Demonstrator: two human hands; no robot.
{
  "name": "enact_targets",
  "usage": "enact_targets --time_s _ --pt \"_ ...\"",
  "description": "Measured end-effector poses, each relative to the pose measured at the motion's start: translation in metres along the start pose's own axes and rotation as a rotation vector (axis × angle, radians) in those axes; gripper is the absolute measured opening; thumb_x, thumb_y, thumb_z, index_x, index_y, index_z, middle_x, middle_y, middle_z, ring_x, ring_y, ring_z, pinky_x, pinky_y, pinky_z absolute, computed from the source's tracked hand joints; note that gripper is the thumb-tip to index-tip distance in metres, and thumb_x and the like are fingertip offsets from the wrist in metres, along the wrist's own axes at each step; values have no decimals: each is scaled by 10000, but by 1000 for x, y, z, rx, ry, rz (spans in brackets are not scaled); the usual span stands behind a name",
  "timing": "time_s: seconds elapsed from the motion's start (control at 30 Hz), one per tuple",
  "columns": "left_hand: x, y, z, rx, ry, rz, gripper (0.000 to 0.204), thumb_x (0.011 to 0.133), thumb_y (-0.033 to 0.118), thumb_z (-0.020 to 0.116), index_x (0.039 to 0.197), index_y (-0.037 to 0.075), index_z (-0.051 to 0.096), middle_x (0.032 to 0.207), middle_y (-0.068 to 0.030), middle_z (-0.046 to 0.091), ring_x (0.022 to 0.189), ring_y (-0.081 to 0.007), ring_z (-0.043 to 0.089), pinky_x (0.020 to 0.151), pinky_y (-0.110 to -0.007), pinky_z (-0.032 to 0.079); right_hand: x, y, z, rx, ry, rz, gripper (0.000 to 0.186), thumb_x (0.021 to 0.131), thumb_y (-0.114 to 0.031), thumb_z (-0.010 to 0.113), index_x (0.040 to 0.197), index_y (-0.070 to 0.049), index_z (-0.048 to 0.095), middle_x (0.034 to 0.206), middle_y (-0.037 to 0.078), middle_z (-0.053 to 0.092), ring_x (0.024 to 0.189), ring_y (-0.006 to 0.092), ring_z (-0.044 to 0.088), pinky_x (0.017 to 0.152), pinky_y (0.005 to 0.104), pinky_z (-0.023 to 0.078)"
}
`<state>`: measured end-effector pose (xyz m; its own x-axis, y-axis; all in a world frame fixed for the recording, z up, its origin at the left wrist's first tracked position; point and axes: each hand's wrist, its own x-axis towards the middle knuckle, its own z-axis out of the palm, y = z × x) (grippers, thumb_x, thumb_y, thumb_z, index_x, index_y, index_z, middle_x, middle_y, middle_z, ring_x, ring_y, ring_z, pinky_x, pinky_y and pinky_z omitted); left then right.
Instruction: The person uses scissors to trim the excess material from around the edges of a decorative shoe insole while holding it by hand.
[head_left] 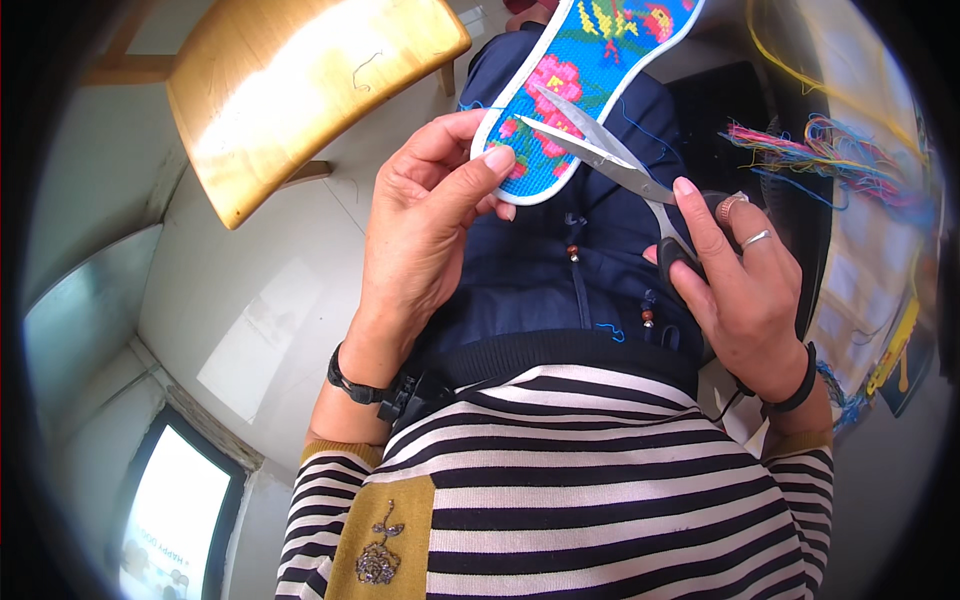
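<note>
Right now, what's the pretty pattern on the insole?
The insole has pink flowers on blue, with a white edge; it shows best in the head view.

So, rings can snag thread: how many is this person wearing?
2, both on the right hand: a copper-coloured ring and a silver ring. The left hand, partly behind the insole, may hide more.

Ahead and left of the left hand (425, 195), a glossy wooden seat (300, 110) catches glare above a pale floor (300, 255); well left and back shines a dark-framed panel (178, 490), perhaps a screen.
</note>
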<state>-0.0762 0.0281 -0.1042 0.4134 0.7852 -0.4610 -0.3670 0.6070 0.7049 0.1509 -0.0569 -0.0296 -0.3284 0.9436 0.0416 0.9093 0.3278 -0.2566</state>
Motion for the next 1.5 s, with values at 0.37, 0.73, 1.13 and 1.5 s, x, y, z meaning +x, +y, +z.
enact_targets --time_s 0.37,0.73,1.13,1.5 --pt "1 2 2 -2 -8 -9 299 846 50 651 1135 0 594 972 -88 652 774 -125 623 618 -249 520 2 2 -5 -46 -5 -30 584 610 -60 748 1164 46 595 903 168 510 748 287 553 621 348 479" --pt "1 1 -1 -4 -11 5 298 849 55 650 1135 -1 594 970 -87 653 770 -122 622 621 -247 524 4 -1 -4 -43 -21 -26 598 594 -53 752 1164 40 598 910 167 504 751 287 554 623 348 481" --pt "1 1 -1 -8 -6 14 300 849 55 649 1139 3 592 976 -84 649 783 -126 623 623 -254 524 4 -2 -5 -9 -11 -6 591 602 -49 758 1163 43 598 901 162 508 744 277 554 614 344 476" --pt "0 1 3 125 30 145 211 844 59 659 1033 -30 624 887 -66 662 716 -86 589 617 -224 493 4 -4 1 -100 -8 -59 613 584 -54 749 1169 47 597 900 162 509 734 273 552 606 333 479"
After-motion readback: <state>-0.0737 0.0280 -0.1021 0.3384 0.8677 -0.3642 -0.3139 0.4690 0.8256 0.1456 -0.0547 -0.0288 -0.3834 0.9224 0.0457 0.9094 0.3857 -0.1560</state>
